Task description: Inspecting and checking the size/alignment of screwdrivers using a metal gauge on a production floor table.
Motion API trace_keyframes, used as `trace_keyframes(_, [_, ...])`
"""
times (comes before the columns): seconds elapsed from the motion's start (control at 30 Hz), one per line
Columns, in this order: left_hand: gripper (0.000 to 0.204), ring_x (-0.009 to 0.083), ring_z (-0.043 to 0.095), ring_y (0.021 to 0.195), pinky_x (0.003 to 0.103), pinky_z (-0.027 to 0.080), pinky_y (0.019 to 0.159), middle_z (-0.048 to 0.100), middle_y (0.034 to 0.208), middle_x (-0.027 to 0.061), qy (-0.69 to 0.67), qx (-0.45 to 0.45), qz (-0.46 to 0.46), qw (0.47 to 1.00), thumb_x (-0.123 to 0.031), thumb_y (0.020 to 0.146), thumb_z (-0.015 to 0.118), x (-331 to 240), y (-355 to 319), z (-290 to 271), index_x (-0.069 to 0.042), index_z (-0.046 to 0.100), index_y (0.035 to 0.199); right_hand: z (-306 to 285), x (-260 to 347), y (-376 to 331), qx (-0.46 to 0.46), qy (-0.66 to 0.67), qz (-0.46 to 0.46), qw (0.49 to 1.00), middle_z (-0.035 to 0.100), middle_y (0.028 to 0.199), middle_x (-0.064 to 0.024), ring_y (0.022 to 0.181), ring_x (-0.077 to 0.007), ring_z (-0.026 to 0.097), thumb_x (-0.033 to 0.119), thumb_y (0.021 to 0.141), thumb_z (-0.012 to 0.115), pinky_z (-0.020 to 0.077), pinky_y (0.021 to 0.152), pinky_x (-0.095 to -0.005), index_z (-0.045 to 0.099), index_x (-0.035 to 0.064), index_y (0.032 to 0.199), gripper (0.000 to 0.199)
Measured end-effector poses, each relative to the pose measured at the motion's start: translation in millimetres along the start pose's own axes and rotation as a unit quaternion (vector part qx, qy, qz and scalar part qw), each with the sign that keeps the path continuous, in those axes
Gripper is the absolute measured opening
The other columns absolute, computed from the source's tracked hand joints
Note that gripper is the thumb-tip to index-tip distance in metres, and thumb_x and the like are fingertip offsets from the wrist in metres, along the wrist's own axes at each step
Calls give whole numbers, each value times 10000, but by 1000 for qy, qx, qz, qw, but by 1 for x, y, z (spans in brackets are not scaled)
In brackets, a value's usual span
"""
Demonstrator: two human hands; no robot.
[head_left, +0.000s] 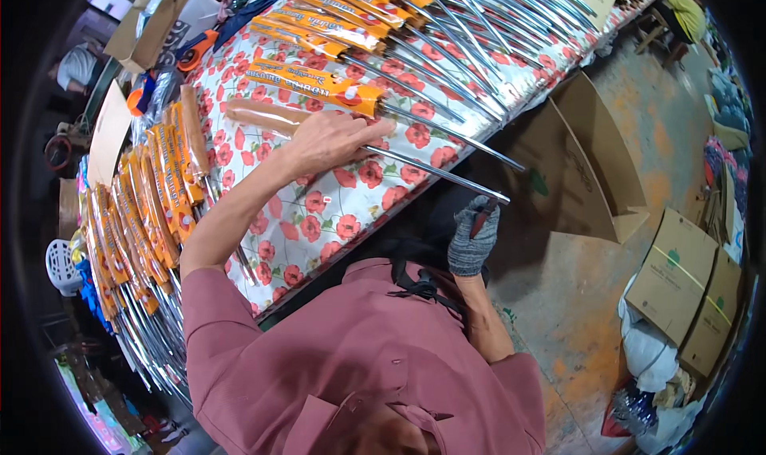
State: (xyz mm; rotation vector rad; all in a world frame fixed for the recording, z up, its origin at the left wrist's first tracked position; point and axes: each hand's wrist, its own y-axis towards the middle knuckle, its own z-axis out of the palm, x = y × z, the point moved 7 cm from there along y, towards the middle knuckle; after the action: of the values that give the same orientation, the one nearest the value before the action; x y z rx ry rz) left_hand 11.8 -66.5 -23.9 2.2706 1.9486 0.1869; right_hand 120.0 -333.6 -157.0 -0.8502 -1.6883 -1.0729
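My bare left hand presses down over a metal rod on the table. Its thick brown grip shows beyond the wrist, and the bright shaft slants out past the table edge. In a grey knitted glove, my right hand closes round a small tool with a dark reddish handle, held at the rod's free end. The tool's exact kind is hard to make out. Just beyond my left hand lies another rod in an orange printed sleeve.
The table wears a red-flowered cloth. More sleeved rods lie at the far side, and a bundle of them stands at left. An open cardboard box is on the floor at right, near flat cartons. Another person sits far right.
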Motion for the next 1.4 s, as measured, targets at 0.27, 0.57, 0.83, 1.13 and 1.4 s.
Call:
trace_keyframes(0.27, [484, 185, 636, 739, 349, 501, 609, 597, 787, -11, 90, -8, 52, 995, -354, 883, 740, 12, -20, 0, -185, 599, 1314, 10, -8, -22, 18, 38, 44, 998, 669, 1006, -100, 882, -223, 660, 155, 969, 656, 540, 833, -342, 563, 23, 1286, 356])
trace_keyframes(0.57, [332, 196, 649, 864, 357, 528, 709, 656, 890, 3, -22, -43, 58, 997, -347, 866, 761, -19, 20, -11, -140, 707, 1119, -42, -13, -30, 15, -162, -53, 985, 617, 1326, -171, 1247, -275, 615, 48, 962, 644, 474, 1067, -376, 475, 1, 1423, 493])
trace_keyframes(0.83, [294, 254, 646, 1069, 388, 544, 829, 680, 1099, 41, -104, -147, 73, 981, -191, 881, 753, -63, 121, 16, -105, 698, 1156, -36, -43, 3, 2, -148, 46, 988, 551, 1462, -165, 1316, -288, 580, 109, 968, 664, 439, 1099, -373, 501, 22, 1443, 510])
trace_keyframes(1.13, [192, 231, 671, 911, 372, 535, 696, 657, 964, 35, -121, -63, 59, 989, -145, 881, 756, -82, 127, 34, -101, 694, 1058, -21, -49, 7, 6, -110, 59, 992, 648, 1369, -124, 1243, -273, 640, 113, 958, 678, 475, 1059, -362, 503, 33, 1439, 518])
trace_keyframes(1.4, [205, 234, 698, 788, 353, 542, 614, 689, 949, 43, -230, -83, 18, 970, -86, 854, 777, -74, 114, 21, -103, 704, 1045, -2, -47, 15, 19, -82, -13, 996, 639, 1377, -165, 1274, -252, 623, 106, 983, 656, 471, 1080, -359, 444, 20, 1472, 539])
